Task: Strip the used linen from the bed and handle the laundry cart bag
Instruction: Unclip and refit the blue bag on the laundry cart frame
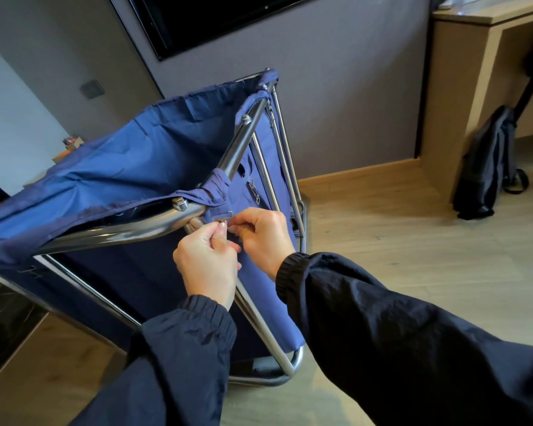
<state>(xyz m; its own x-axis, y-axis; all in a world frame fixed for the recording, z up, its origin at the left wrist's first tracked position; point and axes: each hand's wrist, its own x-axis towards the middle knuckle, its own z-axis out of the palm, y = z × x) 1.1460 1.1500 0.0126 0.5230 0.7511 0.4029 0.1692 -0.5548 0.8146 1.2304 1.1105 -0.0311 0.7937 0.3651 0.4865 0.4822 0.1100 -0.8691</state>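
Dark sleeves (382,333); L hand (206,265), R hand (263,238) pinch hook (228,215) on bag (120,167).

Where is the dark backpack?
In the head view, the backpack is on the far right. It stands on the wood floor beside the desk, well to the right of the laundry cart bag.

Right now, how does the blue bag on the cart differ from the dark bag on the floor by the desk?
The laundry bag is bright blue; the backpack is dark grey-black. The laundry bag hangs from a metal frame; the backpack stands on the floor beside the desk. The left hand and right hand pinch the laundry bag's corner; nothing touches the backpack. Both are soft fabric.
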